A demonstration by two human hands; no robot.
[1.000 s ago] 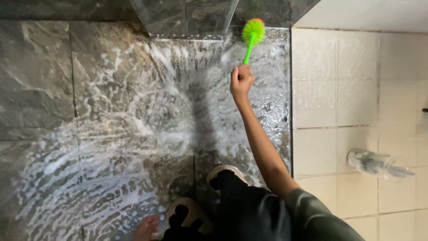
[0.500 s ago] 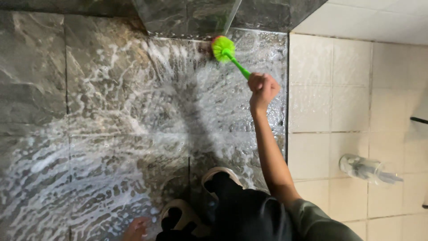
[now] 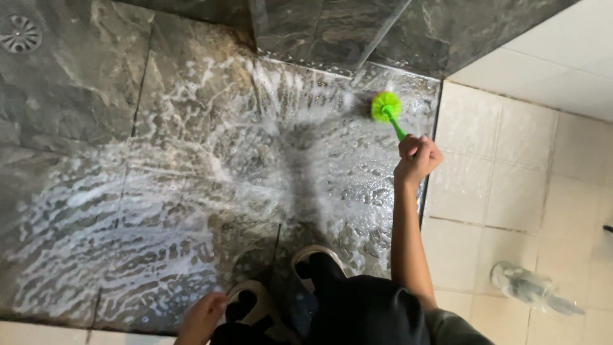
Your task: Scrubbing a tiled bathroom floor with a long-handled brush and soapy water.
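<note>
The green brush [image 3: 387, 107] lies with its round bristle head pressed to the wet floor [image 3: 191, 191] close to the far right corner of the dark stone area, just short of the far edge where the dark wall [image 3: 332, 32] rises. Its long axis runs on a slant: the head points away from the person and a little to the left, while the thin green handle comes back and rightward into the right hand [image 3: 417, 158]. That hand is curled into a fist around the near end of the handle, its fingers [image 3: 408, 148] wrapped tight so that only a short run of handle shows between the fist and the bristles. The forearm stretches back from the hand toward the person's dark-clothed body at the near edge of the floor. Around the brush the dark marbled tiles are streaked with white soapy foam that fans out leftward and toward the near edge. The left hand [image 3: 201, 319] sits low at the near edge, beside the light slippers [image 3: 306, 262]; whether its fingers are spread or closed I cannot tell. To the right of the stone, pale square tiles [image 3: 498, 166] begin, and a clear plastic bottle [image 3: 527, 287] lies on its side there. A round drain [image 3: 20, 33] sits in the far left corner.
</note>
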